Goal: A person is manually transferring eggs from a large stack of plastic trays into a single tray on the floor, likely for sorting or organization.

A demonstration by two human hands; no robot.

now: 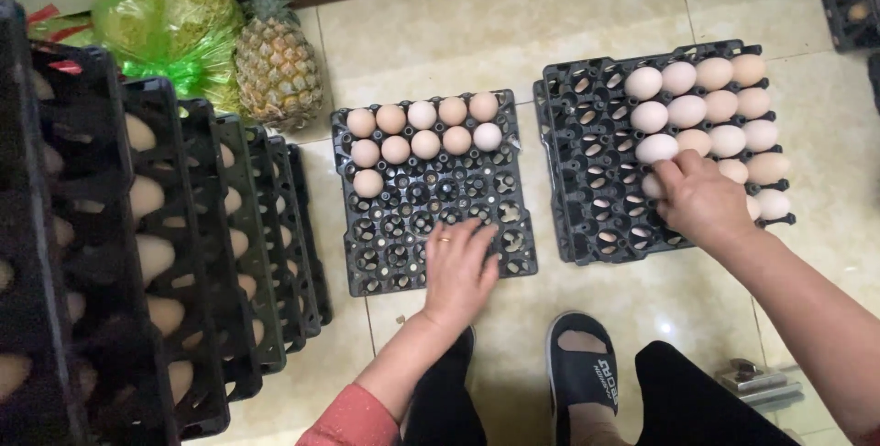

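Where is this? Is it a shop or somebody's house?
Probably a home floor or a small shop's back corner, hard to say which. Black egg trays lie on beige floor tiles, more egg-filled trays are stacked at the left, and a pineapple stands beside a green plastic bag by the wall.

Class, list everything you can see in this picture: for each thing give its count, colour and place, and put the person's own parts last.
middle egg tray: one, black, floor centre
eggs in middle tray: eleven, tan to pale, far rows
right egg tray: one stack, black, floor right
eggs in right tray: count partly hidden, pale tan, right columns
stacked egg trays: several, black, left, eggs inside
pineapple: one, yellow-brown, far left
plastic bag: one, green, beside pineapple
sandal: one, black, bottom centre
left hand: flat on middle tray
right hand: on eggs in right tray
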